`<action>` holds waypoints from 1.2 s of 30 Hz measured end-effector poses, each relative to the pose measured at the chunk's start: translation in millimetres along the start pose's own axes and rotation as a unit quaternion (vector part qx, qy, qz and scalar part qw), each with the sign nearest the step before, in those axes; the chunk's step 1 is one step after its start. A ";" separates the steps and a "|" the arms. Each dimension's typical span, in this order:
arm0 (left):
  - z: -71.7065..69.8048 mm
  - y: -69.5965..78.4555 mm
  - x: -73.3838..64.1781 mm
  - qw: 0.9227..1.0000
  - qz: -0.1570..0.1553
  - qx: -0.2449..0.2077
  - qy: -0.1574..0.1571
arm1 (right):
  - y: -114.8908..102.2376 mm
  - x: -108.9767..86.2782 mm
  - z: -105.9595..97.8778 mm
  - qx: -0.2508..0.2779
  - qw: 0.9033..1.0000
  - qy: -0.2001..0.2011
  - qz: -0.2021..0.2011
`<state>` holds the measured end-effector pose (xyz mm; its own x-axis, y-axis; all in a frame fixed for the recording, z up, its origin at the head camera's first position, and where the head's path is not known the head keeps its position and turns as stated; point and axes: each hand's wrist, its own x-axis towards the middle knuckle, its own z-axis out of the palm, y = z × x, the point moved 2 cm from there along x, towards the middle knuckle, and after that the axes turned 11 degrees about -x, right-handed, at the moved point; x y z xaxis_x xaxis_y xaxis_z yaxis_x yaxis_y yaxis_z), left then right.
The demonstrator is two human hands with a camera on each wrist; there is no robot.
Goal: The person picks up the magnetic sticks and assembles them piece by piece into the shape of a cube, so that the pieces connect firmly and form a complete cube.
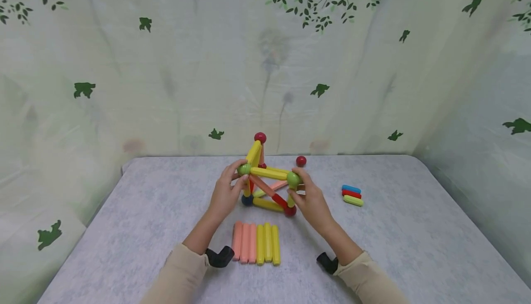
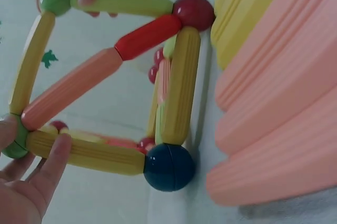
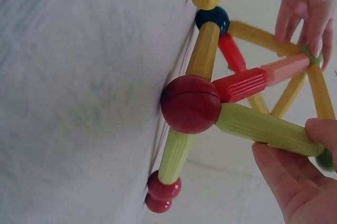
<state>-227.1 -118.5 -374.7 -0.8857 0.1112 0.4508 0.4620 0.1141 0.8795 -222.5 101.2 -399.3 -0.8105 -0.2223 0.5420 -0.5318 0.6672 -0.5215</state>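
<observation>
A toy frame of magnetic sticks and balls stands on the table, with a red ball (image 1: 260, 137) at its peak. My left hand (image 1: 224, 193) pinches the green ball (image 1: 244, 169) at its upper left corner. At the upper right corner, my right hand (image 1: 313, 202) grips the other green ball (image 1: 293, 179) and the light green stick (image 3: 268, 129) below it. That stick meets a lower red ball (image 3: 190, 104). A pink stick (image 2: 71, 87) joined to a short red stick (image 2: 149, 37) runs diagonally across the front face. The lower left corner is a dark blue ball (image 2: 169, 167).
Nearer the person, pink sticks (image 1: 244, 243) and yellow sticks (image 1: 268, 244) lie side by side. One loose red ball (image 1: 301, 161) sits near the table's back edge. To the right lie short blue (image 1: 351, 189), red (image 1: 351, 194) and light green (image 1: 353, 201) sticks.
</observation>
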 end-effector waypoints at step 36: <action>59.3 11.4 0.6 0.974 0.129 0.164 -0.087 | 83.9 23.1 12.4 -0.053 0.968 -0.194 0.153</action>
<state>-219.7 -58.6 -373.5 -0.7304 0.3409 0.5918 0.6830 0.3665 0.6319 -288.8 143.2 -438.8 -0.9682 -0.2386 0.0746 -0.2407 0.8090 -0.5363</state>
